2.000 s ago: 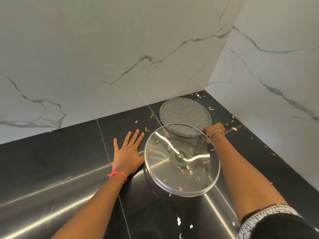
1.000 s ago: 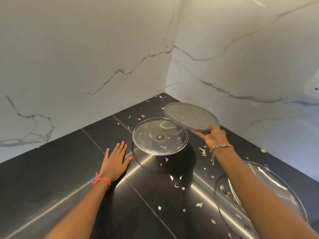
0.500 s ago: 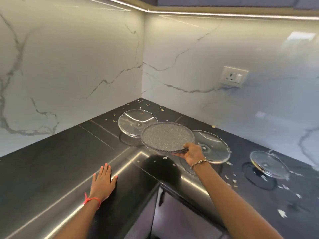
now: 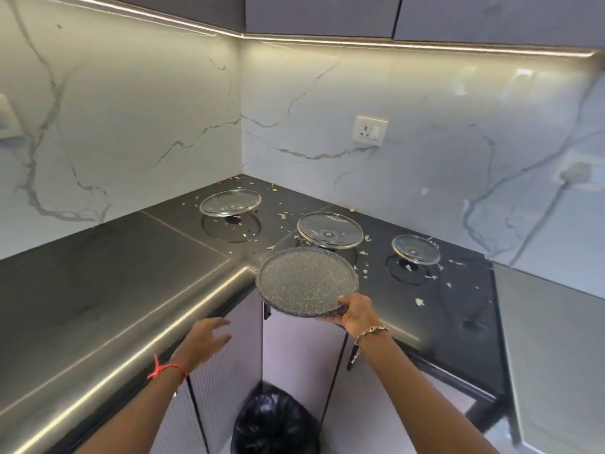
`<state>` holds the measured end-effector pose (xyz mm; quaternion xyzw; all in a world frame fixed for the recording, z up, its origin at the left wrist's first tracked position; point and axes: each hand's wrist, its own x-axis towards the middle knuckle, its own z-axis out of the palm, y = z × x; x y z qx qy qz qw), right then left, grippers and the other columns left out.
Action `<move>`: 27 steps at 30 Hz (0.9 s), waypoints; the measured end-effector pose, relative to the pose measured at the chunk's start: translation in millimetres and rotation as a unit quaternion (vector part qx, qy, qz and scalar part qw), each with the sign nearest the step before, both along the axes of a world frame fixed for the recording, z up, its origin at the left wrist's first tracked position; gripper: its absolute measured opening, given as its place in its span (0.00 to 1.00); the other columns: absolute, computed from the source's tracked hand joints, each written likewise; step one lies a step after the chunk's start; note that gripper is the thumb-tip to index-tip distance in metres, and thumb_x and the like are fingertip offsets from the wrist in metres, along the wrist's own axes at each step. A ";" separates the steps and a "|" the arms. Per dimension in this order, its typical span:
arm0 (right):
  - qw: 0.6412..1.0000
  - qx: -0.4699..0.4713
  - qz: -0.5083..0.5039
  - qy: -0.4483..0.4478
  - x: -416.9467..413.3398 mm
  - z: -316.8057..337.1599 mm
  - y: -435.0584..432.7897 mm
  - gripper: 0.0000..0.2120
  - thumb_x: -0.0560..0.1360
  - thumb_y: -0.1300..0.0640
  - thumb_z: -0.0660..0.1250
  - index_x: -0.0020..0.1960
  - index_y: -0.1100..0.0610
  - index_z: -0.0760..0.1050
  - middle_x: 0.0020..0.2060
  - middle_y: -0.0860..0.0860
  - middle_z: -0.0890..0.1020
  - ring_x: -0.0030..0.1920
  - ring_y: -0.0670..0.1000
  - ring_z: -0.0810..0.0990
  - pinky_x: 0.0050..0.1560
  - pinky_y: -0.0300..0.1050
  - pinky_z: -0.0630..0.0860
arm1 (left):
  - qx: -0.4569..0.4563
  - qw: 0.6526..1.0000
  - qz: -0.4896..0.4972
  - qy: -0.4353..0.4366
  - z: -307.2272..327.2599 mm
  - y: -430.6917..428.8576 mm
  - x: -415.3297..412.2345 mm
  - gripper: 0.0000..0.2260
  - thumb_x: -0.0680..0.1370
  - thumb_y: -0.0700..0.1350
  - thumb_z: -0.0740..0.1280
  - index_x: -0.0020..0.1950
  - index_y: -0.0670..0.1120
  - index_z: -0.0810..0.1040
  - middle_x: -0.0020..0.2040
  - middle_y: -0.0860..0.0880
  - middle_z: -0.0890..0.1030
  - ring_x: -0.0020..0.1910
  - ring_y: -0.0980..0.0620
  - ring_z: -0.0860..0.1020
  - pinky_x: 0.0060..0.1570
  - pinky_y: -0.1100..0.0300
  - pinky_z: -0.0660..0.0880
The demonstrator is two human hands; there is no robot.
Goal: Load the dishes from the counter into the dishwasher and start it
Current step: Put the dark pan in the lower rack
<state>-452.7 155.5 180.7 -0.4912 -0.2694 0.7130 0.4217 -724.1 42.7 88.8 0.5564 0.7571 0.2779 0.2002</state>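
speckled plate (image 4: 306, 283) | right hand (image 4: 357, 314) fingers pinch its rim | left hand (image 4: 208, 334) fingers loose, empty

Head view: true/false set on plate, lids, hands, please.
1. The right hand grips the speckled plate at its rim. True.
2. The left hand lies flat on the counter. False: it hovers off the counter's edge, holding nothing.
3. Three glass lids sit on the counter. True.
4. The black bag sits on the counter. False: it is down below, in front of the cabinets.
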 end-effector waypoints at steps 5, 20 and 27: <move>1.000 -0.010 -0.017 -0.015 41.0 -12.6 -57.7 0.18 0.76 0.74 0.51 0.65 0.67 0.64 0.61 0.65 0.71 0.57 0.66 0.73 0.31 0.64 0.74 | -0.045 0.999 -0.012 0.011 -7.6 -49.3 36.0 0.19 0.77 0.45 0.67 0.66 0.40 0.72 0.66 0.44 0.73 0.67 0.48 0.70 0.68 0.57 0.63; 0.986 -0.079 -0.122 -0.077 159.9 -78.1 -304.3 0.14 0.78 0.71 0.54 0.62 0.65 0.67 0.58 0.62 0.74 0.55 0.64 0.74 0.37 0.63 0.75 | -0.063 0.981 -0.150 0.109 -34.8 -235.9 162.6 0.30 0.77 0.55 0.64 0.74 0.44 0.59 0.75 0.47 0.59 0.75 0.49 0.53 0.73 0.55 0.50; 0.976 -0.098 -0.171 -0.089 210.9 -104.1 -383.6 0.14 0.78 0.70 0.53 0.63 0.66 0.66 0.56 0.64 0.74 0.46 0.63 0.77 0.34 0.64 0.76 | -0.105 0.974 -0.189 0.074 -54.1 -295.4 213.3 0.29 0.78 0.53 0.63 0.74 0.42 0.59 0.76 0.46 0.57 0.76 0.50 0.51 0.73 0.54 0.49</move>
